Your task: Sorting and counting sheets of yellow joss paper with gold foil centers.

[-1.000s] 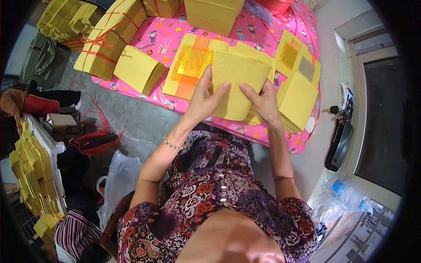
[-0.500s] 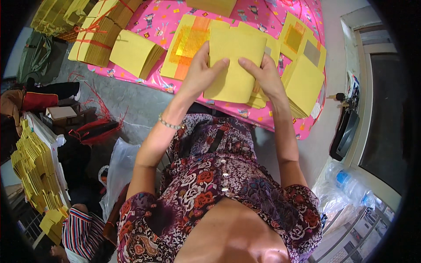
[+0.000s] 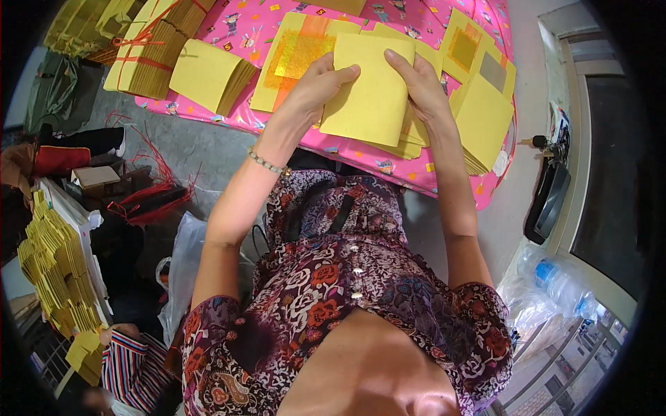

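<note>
Since half second earlier, yellow paper stack (image 3: 371, 93) is brought nearer camera, hands shifted up frame. Stack is gripped at both sides: left hand (image 3: 316, 87) clamped on left edge, right hand (image 3: 420, 87) on right edge, hands apart. Stack is held over pink tablecloth (image 3: 236, 28), at 12 o'clock from torso. Gold-foil sheets (image 3: 302, 52) are seen at 10 o'clock of stack; loose yellow pile (image 3: 208, 73) at 9 o'clock; bundle tied with red string (image 3: 149, 59) beyond it.

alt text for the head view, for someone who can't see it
Seen from above, a person's left hand and right hand hold a plain yellow paper sheet over a pink patterned table cover strewn with yellow paper stacks.
</note>
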Tool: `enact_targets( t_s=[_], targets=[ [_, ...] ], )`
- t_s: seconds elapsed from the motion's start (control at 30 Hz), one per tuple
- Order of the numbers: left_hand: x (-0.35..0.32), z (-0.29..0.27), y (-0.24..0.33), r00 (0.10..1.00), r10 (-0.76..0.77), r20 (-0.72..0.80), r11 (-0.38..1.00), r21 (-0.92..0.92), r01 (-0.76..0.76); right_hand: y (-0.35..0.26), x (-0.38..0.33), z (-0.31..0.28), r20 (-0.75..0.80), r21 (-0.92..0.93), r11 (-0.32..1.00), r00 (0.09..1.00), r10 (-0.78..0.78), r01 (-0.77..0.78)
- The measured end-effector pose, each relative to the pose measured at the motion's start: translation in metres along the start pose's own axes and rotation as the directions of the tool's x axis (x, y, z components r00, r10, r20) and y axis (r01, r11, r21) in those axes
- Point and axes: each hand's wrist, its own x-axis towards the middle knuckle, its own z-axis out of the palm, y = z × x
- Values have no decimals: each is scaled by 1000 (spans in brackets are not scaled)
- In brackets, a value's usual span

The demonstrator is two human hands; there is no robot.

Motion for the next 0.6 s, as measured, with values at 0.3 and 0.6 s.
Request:
enact_targets(
  t_s=[0.3,0.6],
  targets=[
    [-6,-7,-14,975,221,-6,975,37,-221,-7,-10,16,4,-32,989,990,-143,143],
    [-26,3,-13,861,508,-24,855,131,-501,-34,-41,20,100,-129,937,944,-313,324]
  ],
)
